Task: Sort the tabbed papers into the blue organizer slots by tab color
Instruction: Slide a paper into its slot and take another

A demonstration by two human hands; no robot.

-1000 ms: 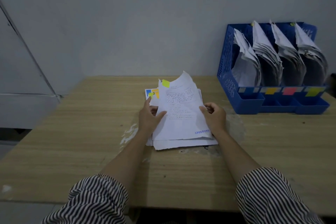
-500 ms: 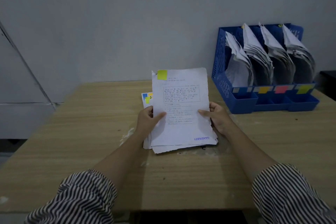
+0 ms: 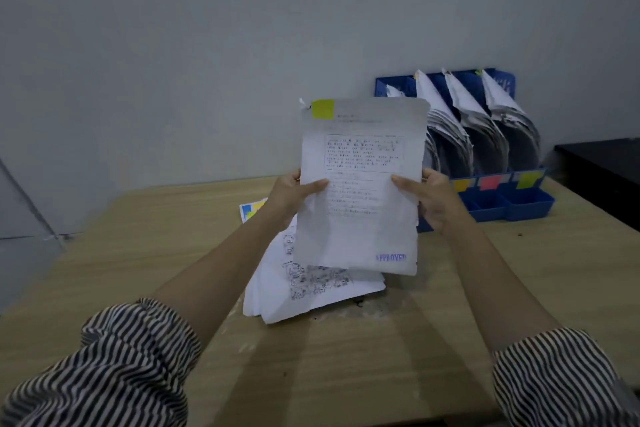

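Above the paper stack (image 3: pixel 311 291) on the table (image 3: pixel 346 374), both hands pinch one sheet (image 3: pixel 360 191) upright: the left hand (image 3: pixel 291 196) grips its left edge, the right hand (image 3: pixel 433 201) its right edge. A yellow-green tab (image 3: pixel 322 109) marks its top-left corner. Right of the stack stands the blue organizer (image 3: pixel 526 204), its slots holding papers.

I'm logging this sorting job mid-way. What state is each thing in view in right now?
Held paper: lifted upright off the table, yellow-green tab at its top left corner.
Left hand: grips the paper's left edge.
Right hand: grips its right edge.
Paper pile: lying flat on the table, unsorted.
Blue organizer: upright, slots filled with curled papers.
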